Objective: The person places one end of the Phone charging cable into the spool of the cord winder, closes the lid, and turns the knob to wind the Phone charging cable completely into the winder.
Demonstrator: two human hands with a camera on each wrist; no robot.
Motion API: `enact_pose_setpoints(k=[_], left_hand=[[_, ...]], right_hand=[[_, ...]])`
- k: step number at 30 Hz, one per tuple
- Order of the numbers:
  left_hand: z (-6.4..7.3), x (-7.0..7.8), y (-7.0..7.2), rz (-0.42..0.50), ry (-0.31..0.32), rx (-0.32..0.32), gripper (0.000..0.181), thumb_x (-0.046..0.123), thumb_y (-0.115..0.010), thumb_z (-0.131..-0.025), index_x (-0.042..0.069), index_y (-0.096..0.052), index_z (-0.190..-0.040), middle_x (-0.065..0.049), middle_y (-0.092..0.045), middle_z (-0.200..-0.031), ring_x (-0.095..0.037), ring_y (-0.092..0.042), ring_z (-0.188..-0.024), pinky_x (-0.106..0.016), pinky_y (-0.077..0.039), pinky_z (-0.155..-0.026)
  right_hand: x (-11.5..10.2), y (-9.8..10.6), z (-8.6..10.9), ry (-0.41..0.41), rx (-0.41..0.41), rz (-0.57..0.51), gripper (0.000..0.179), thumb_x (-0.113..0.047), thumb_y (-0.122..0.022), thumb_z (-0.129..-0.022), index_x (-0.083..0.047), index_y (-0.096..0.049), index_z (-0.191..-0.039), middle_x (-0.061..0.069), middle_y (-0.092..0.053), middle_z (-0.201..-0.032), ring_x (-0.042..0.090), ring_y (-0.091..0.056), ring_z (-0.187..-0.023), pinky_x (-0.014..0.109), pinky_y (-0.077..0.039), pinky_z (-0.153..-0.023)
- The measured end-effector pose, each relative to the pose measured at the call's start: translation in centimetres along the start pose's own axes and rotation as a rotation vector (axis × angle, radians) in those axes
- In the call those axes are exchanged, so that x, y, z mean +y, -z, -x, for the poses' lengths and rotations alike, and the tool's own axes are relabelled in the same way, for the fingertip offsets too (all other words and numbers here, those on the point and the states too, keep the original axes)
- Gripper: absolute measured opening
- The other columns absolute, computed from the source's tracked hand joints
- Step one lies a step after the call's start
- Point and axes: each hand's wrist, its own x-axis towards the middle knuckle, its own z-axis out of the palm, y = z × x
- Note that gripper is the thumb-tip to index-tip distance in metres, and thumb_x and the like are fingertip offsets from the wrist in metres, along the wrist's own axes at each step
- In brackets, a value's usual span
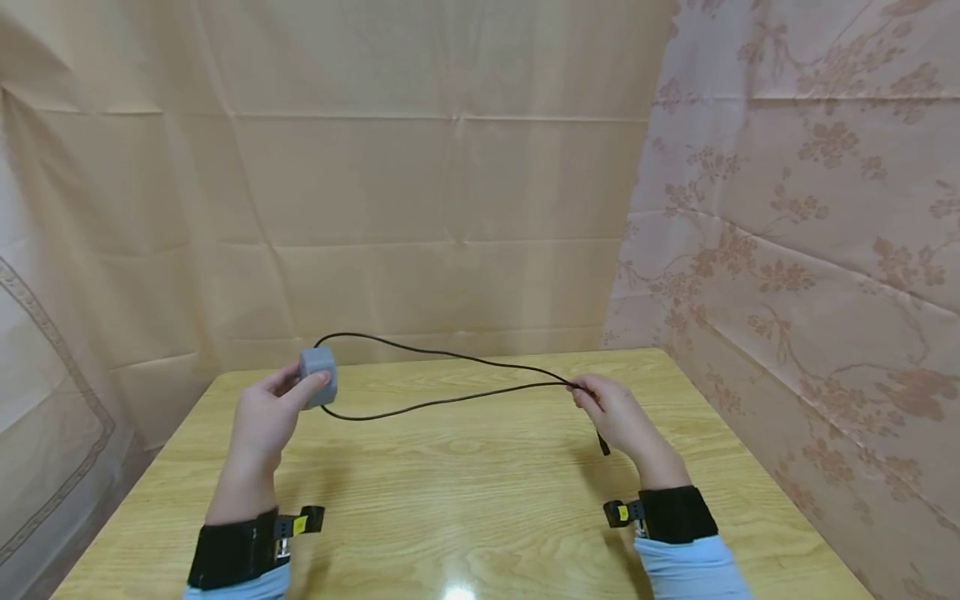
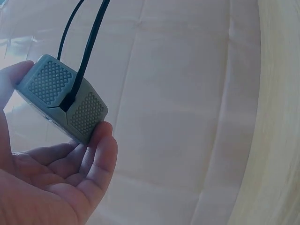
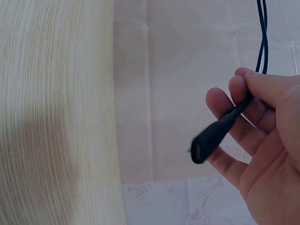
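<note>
A small grey-blue block (image 1: 321,360) is held up above the far part of the table by my left hand (image 1: 262,425), thumb on one side and fingertips on the other. In the left wrist view the block (image 2: 49,82) shows dimpled panels, and a thin black cable (image 2: 89,49) comes out of a seam between them. The cable (image 1: 483,362) stretches rightward in two slack strands from the block. My right hand (image 1: 617,415) pinches both strands together. Below its fingertips hangs a black connector end (image 3: 211,138), slightly blurred.
Under both hands lies a light wooden table (image 1: 457,483). A beige cloth (image 1: 450,183) hangs behind it, and a flowered cloth (image 1: 795,250) hangs along the right side. Each wrist wears a black band with a small camera (image 1: 307,521).
</note>
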Motion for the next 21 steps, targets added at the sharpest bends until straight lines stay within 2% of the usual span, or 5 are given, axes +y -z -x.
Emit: enact_pose_setpoints(k=[9, 12, 17, 19, 21], left_hand=[[-0.9, -1.3, 0.4, -0.013, 0.02, -0.002, 0.084, 0.055, -0.068, -0.094, 0.0, -0.043, -0.153, -0.022, -0.048, -0.149, -0.036, -0.046, -0.132, -0.054, -0.037, -0.109], [-1.2, -1.9, 0.6, -0.025, 0.026, 0.0, 0.082, 0.056, -0.066, -0.094, 0.001, -0.046, -0.152, -0.021, -0.05, -0.147, -0.033, -0.047, -0.128, -0.047, -0.041, -0.103], [-1.5, -2.5, 0.9, -0.021, 0.057, 0.004, 0.081, 0.058, -0.065, -0.094, 0.002, -0.048, -0.151, -0.021, -0.051, -0.145, -0.029, -0.051, -0.123, -0.028, -0.048, -0.089], [-1.6, -2.6, 1.0, -0.012, 0.065, -0.004, 0.084, 0.058, -0.064, -0.094, 0.0, -0.046, -0.151, -0.022, -0.051, -0.145, -0.03, -0.052, -0.124, -0.029, -0.051, -0.09], [-1.6, -2.6, 1.2, -0.002, 0.078, -0.016, 0.087, 0.059, -0.064, -0.094, -0.001, -0.042, -0.153, -0.025, -0.049, -0.147, -0.034, -0.053, -0.125, -0.037, -0.049, -0.099]], right_hand=[[1.2, 0.7, 0.6, -0.039, -0.022, -0.01, 0.015, -0.008, -0.06, -0.103, -0.006, -0.071, -0.114, 0.007, -0.068, -0.103, 0.02, -0.063, -0.088, 0.042, -0.052, -0.075], [1.5, 0.8, 0.8, -0.039, -0.035, -0.01, 0.013, -0.008, -0.063, -0.102, -0.008, -0.072, -0.112, 0.004, -0.068, -0.103, 0.021, -0.064, -0.092, 0.043, -0.054, -0.078], [2.1, 0.9, 1.0, -0.019, -0.029, -0.005, 0.01, -0.009, -0.065, -0.101, -0.01, -0.074, -0.105, 0.001, -0.068, -0.099, 0.019, -0.064, -0.089, 0.041, -0.054, -0.076], [2.2, 1.0, 1.1, -0.018, -0.019, -0.015, 0.01, -0.01, -0.065, -0.101, -0.009, -0.074, -0.106, 0.002, -0.069, -0.1, 0.019, -0.065, -0.089, 0.041, -0.054, -0.076], [2.2, 1.1, 1.2, -0.021, -0.01, -0.026, 0.012, -0.012, -0.065, -0.101, -0.008, -0.075, -0.108, 0.003, -0.071, -0.102, 0.02, -0.066, -0.091, 0.042, -0.055, -0.077]])
